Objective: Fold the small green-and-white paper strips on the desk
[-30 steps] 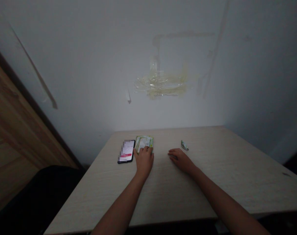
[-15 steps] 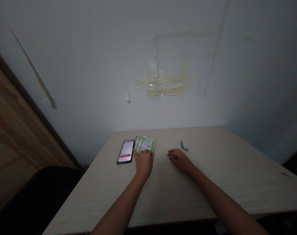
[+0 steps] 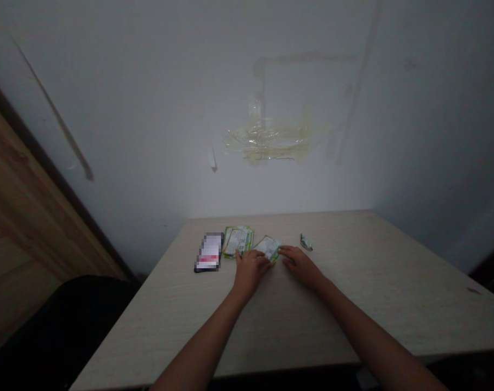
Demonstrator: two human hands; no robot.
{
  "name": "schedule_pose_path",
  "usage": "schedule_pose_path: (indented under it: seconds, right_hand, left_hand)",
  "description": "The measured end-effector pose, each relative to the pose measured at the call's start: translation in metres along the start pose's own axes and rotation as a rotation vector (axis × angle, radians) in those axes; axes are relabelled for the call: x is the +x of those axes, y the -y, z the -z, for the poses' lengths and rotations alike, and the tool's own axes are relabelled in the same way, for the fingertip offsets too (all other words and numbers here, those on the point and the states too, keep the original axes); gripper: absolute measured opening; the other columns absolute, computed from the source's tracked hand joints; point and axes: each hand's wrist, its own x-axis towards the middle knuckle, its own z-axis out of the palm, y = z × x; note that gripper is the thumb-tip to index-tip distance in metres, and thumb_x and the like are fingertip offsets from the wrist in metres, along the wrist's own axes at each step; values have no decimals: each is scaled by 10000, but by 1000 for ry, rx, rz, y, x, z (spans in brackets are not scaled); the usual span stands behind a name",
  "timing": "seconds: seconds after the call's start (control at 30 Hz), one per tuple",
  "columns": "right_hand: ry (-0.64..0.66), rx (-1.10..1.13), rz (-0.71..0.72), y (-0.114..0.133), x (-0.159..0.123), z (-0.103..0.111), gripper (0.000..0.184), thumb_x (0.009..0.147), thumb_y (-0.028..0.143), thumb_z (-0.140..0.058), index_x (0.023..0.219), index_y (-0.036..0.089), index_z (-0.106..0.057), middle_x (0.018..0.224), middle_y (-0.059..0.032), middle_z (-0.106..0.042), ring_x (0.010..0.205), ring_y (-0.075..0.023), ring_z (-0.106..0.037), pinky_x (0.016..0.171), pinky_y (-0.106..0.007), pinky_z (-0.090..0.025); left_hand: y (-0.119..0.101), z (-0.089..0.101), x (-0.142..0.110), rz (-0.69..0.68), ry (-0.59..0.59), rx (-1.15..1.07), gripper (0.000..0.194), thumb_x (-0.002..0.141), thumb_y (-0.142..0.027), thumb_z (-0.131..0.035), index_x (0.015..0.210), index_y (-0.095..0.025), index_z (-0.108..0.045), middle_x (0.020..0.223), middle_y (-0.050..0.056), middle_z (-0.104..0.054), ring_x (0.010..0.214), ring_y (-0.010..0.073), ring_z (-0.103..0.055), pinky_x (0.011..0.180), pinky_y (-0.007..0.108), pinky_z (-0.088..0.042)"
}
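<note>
A green-and-white flat packet (image 3: pixel 268 246) lies tilted on the table between my hands. My left hand (image 3: pixel 250 270) has its fingers closed on the packet's near left edge, its thumb spread toward the pile. At the packet's right corner, the fingertips of my right hand (image 3: pixel 302 266) are bent onto it; the right thumb is hard to make out. Just left of it is a small pile of similar packets (image 3: pixel 238 239), overlapping one another. The fine print on them is too small to read.
A phone (image 3: pixel 209 253) with a lit, blurred-out screen lies left of the pile. Beyond my right hand sits a small crumpled green-and-white wrapper (image 3: pixel 306 242). The pale wooden table (image 3: pixel 312 326) meets a wall (image 3: pixel 157 136) with old tape on it. A dark chair-like shape (image 3: pixel 67 320) stands at the left.
My left hand has moved right from the pile, bringing one packet away from it. My right hand stays nearly in place, its fingers now at that packet's corner.
</note>
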Motion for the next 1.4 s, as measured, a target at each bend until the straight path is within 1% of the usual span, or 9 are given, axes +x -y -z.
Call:
schedule_pose_path:
  seconds: [0.13,0.3,0.47,0.57,0.67,0.77,0.83,1.17,1.4]
  right_hand:
    - [40,-25,19,-3,0,-2,335,850,162,-569,1155,204,-700,1230,-121,-657,1177,-247,-572,1058,-455,-424]
    - [59,-12,-38,-2,1,0,263,852,175,-573,1055,212,-737,1215,-104,-672,1152,-231,-603,1045,-422,-439]
    - [51,21,-92,4,2,5,210,850,171,-569,972,198,-738,1161,-106,-694,1066,-229,-645,991,-399,-475]
    - [45,20,-84,5,1,5,191,826,171,-602,974,193,-721,1162,-109,-687,1078,-235,-634,997,-400,-467]
    - [44,24,-55,6,-1,4,295,796,191,-655,1089,183,-688,1232,-129,-651,1162,-253,-590,1044,-429,-433]
    - [79,60,-5,5,-4,4,441,765,232,-709,1200,193,-645,1299,-140,-610,1231,-265,-549,1076,-456,-406]
    - [116,81,14,4,-5,5,476,746,258,-737,1210,200,-646,1311,-142,-603,1241,-276,-544,1080,-471,-402]
    - [169,115,19,-1,-5,8,469,700,290,-795,1148,205,-686,1330,-143,-595,1237,-285,-552,1075,-484,-411]
    - [112,111,43,-2,-5,7,366,759,291,-745,1113,213,-699,1265,-127,-638,1183,-263,-587,1043,-461,-445]
  left_hand:
    - [1,-4,-1,-57,110,-80,161,888,-411,-604,959,-344,-733,1108,-14,-728,1103,217,-605,1127,659,54]
    - [3,-2,-1,-77,108,-51,222,879,-449,-605,1046,-348,-711,1187,3,-705,1144,221,-595,1143,634,68]
    - [8,1,0,-93,120,16,196,864,-426,-632,1031,-363,-712,1267,7,-663,1284,264,-490,1107,697,83]
    - [11,5,1,-128,197,40,241,841,-460,-649,1059,-374,-706,1294,16,-648,1298,275,-478,1101,696,108]
    - [13,9,1,-156,250,29,274,832,-493,-648,1080,-386,-698,1256,5,-671,1238,249,-537,1115,667,116]
    - [13,11,0,-167,243,38,291,825,-504,-651,1090,-391,-693,1261,-1,-667,1229,245,-542,1122,659,110]
    - [12,12,0,-169,238,48,278,834,-486,-648,1090,-389,-694,1258,1,-667,1224,244,-544,1124,660,104]
    - [9,10,-1,-189,218,58,203,873,-420,-619,1050,-369,-702,1211,-7,-687,1181,219,-563,1131,650,85]
    - [8,10,0,-176,210,51,216,907,-439,-564,1033,-339,-708,1128,-1,-720,1120,202,-597,1137,631,107]
